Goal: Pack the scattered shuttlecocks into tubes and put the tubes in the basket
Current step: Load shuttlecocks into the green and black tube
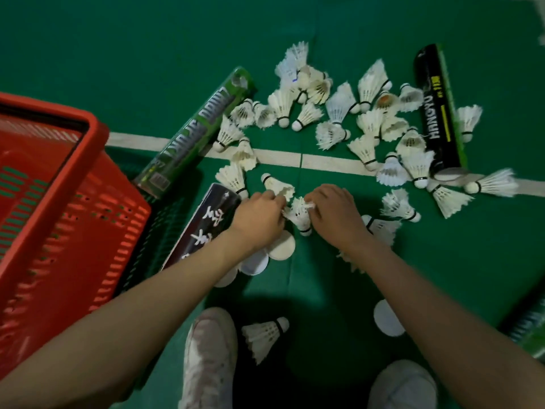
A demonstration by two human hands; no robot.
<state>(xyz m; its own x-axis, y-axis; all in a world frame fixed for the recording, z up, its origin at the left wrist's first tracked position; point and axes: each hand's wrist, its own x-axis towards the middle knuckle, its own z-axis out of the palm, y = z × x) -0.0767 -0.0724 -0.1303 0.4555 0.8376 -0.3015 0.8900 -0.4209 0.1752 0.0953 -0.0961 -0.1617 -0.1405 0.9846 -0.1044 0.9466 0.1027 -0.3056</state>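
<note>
Several white feather shuttlecocks [339, 107] lie scattered on the green court floor. My left hand [259, 216] and my right hand [333, 214] both pinch one shuttlecock [299, 215] between them, low over the floor. Another shuttlecock [277, 184] lies just beyond my left fingers. A black tube with white characters [203, 222] lies under my left wrist. A green tube [197, 131] leans by the red basket [59, 202] at the left. A black and green tube [439, 113] lies at the far right.
White round tube caps lie near my left wrist [283, 246] and by my right forearm [387, 318]. One loose shuttlecock [265, 335] lies between my two white shoes [209, 358]. Part of another green tube [530, 329] shows at the right edge. A white court line [324, 162] crosses the floor.
</note>
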